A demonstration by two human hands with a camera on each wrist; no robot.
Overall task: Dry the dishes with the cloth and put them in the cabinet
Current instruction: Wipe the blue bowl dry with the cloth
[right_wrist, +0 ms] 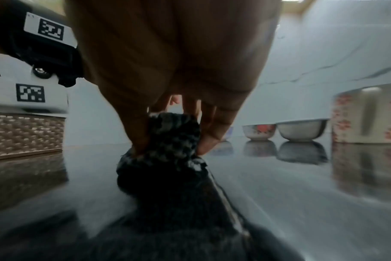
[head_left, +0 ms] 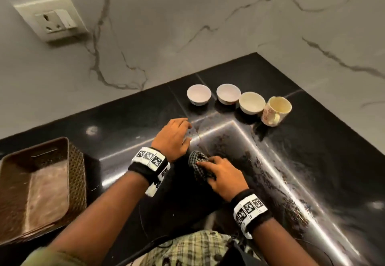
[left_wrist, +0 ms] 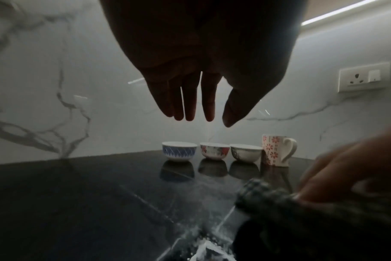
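Three small bowls stand in a row at the back of the black counter: a blue-patterned bowl [head_left: 199, 94] [left_wrist: 179, 151], a red-flowered bowl [head_left: 228, 93] [left_wrist: 214, 150] [right_wrist: 258, 131] and a plain bowl [head_left: 251, 102] [left_wrist: 245, 152] [right_wrist: 301, 130]. A flowered mug [head_left: 276, 110] [left_wrist: 276, 151] [right_wrist: 366, 114] stands at their right. My right hand [head_left: 220, 174] [right_wrist: 174, 123] grips a bunched black-and-white checked cloth [head_left: 200, 165] [left_wrist: 263, 196] [right_wrist: 170, 141] on the counter. My left hand [head_left: 174, 136] [left_wrist: 196, 98] hovers with straight fingers just left of the cloth, holding nothing.
A brown woven basket [head_left: 75, 174] [right_wrist: 22, 134] sits at the counter's left edge. White marble walls meet at the corner behind the dishes, with a socket [head_left: 54, 20] [left_wrist: 364, 76] on the wall. The black counter [head_left: 291, 161] shows wet streaks and a bright light reflection.
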